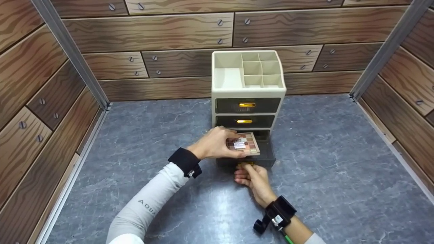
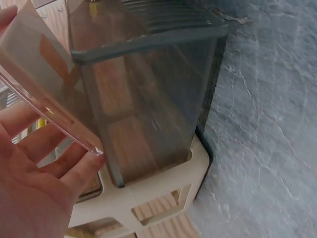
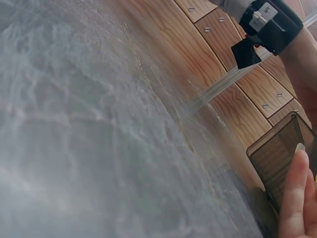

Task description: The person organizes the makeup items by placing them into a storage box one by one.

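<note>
An eyeshadow palette (image 1: 251, 144) with a grid of brown and pink shades is held by my left hand (image 1: 217, 143), thumb on the near edge and fingers on the far one. It is above the pulled-out bottom drawer (image 1: 268, 146), which is dark and see-through. In the left wrist view the palette (image 2: 37, 59) tilts beside the drawer wall (image 2: 153, 114). My right hand (image 1: 256, 183) pinches the drawer's gold handle (image 1: 242, 164) from the front. The right wrist view catches only some of its fingers (image 3: 295, 198) by the drawer front (image 3: 277, 153).
The cream drawer cabinet (image 1: 249, 90) stands on the grey marbled table (image 1: 152, 132), with a divided tray on top. Two upper drawers, the top one (image 1: 227, 105) among them, are closed. Wood-patterned walls (image 1: 169, 30) enclose the back and sides.
</note>
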The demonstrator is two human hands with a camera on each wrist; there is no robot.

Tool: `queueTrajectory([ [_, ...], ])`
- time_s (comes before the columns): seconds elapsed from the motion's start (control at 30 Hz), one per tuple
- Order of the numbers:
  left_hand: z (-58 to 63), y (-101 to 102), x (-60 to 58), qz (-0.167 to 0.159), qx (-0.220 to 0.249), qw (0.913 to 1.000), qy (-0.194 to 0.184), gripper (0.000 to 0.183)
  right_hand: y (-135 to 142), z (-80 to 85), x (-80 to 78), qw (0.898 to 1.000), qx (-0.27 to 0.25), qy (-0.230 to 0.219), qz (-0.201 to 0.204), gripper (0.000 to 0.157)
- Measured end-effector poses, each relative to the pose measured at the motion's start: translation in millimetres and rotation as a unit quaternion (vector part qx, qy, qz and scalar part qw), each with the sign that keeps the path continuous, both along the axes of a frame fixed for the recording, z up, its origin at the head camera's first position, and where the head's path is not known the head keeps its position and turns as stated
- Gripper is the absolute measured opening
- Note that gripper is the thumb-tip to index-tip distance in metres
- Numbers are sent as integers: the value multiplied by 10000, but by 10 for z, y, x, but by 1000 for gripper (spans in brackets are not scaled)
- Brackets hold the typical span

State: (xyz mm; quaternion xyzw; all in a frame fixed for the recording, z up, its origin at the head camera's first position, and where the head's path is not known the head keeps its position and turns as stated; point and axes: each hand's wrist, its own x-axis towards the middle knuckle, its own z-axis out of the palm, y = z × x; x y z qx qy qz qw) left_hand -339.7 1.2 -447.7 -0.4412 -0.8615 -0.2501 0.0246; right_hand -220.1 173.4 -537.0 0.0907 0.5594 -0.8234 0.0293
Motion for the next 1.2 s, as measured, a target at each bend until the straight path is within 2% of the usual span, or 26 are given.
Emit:
queueTrajectory([
  [0.47,-74,164,-48,282,-526,9971,-465,63,6,13,-21,10000,-11,-42,7,22],
  [0.77,-55,279,-44,537,-1041,9894,-853,68,3,7,-6,10000,-20,-48,-4,21],
  [0.83,-47,307,-50,527,-1174,9879,-869,64,5,5,-5,10000,-22,-38,-10,21],
  [0.97,-56,365,-71,500,-1553,9843,-678,45,9,6,-8,10000,-34,-23,-21,21],
  [1.2,-143,427,-92,461,-2089,9768,133,34,7,-2,-1,10000,-35,-15,-12,21],
])
